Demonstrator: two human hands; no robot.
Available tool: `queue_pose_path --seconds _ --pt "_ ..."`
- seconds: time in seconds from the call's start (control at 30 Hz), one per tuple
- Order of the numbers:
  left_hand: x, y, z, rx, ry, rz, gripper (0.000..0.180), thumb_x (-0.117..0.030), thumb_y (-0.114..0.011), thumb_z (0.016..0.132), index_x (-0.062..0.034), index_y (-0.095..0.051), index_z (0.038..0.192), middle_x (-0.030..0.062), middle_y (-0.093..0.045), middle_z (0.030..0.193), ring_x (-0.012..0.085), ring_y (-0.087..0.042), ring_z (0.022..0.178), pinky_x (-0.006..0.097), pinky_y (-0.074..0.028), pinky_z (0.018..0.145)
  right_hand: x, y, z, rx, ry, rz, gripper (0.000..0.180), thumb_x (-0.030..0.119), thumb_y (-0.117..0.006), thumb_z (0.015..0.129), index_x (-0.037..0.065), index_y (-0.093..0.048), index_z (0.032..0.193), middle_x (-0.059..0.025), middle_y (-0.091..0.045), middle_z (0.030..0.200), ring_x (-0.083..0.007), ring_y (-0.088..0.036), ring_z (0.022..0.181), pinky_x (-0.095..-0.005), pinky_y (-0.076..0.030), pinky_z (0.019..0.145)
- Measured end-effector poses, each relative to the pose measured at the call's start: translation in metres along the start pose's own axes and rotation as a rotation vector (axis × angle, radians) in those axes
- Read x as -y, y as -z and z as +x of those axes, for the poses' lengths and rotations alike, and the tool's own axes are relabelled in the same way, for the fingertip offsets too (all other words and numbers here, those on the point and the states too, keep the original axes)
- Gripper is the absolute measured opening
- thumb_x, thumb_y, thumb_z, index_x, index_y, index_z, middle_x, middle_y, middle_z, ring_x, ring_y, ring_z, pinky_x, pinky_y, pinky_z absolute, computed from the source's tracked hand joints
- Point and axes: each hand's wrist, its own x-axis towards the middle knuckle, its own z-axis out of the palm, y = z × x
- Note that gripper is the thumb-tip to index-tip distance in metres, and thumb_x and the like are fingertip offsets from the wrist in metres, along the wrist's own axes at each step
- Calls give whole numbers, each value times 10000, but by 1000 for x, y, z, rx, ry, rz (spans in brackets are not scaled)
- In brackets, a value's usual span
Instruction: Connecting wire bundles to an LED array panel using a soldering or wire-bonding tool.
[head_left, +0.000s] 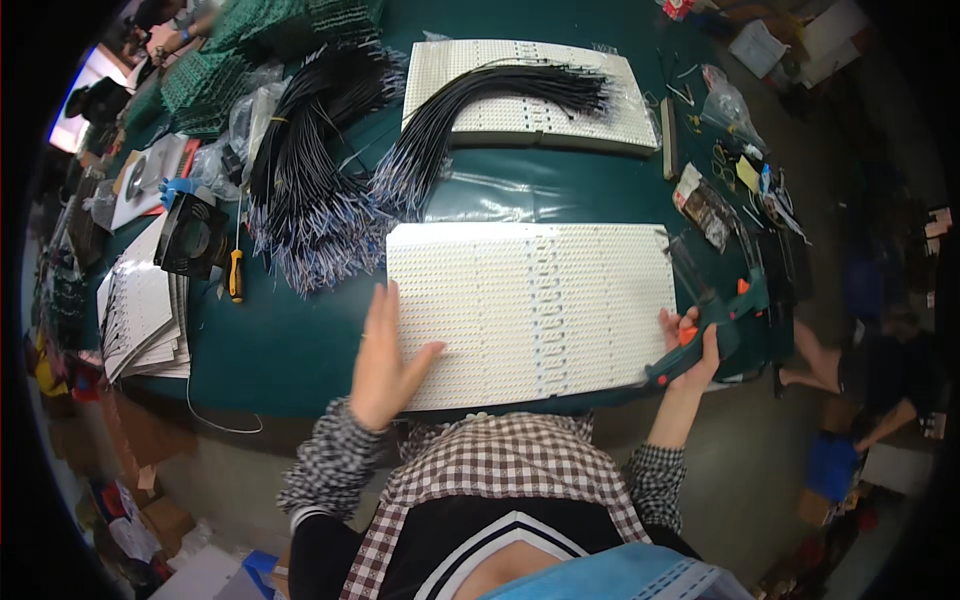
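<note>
Left hand (385,360) flat, fingers spread on white panel (530,310); right hand (690,350) fingers gripping glue gun (715,320); wire bundles (310,190) behind.

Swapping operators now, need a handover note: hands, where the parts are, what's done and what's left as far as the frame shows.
Left hand: flat, fingers spread, pressing on the left edge of the near white panel.
Right hand: gripping the teal and orange glue gun at the panel's right edge, nozzle towards the panel.
Parts: near panel lies flat on the green table in front of the person. A second white panel sits farther back with a bundle of black wires across it. More wire bundles left of that.
Done: no wires on the near panel.
Left: cannot tell whether glue has been applied; too small to see.
</note>
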Motion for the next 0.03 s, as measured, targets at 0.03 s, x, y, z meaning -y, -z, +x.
queue_pose_path --seconds 0.03 --pt "8 24 4 40 -49 103 870 -281 -701 782 62 -182 1391 284 -152 1450 439 -285 1296 415 -293 1057 4 2 -2 70 -28 2 507 345 -532 890 42 -431 1283 -116 -602 1006 -296 -566 987 -551 -267 1053"
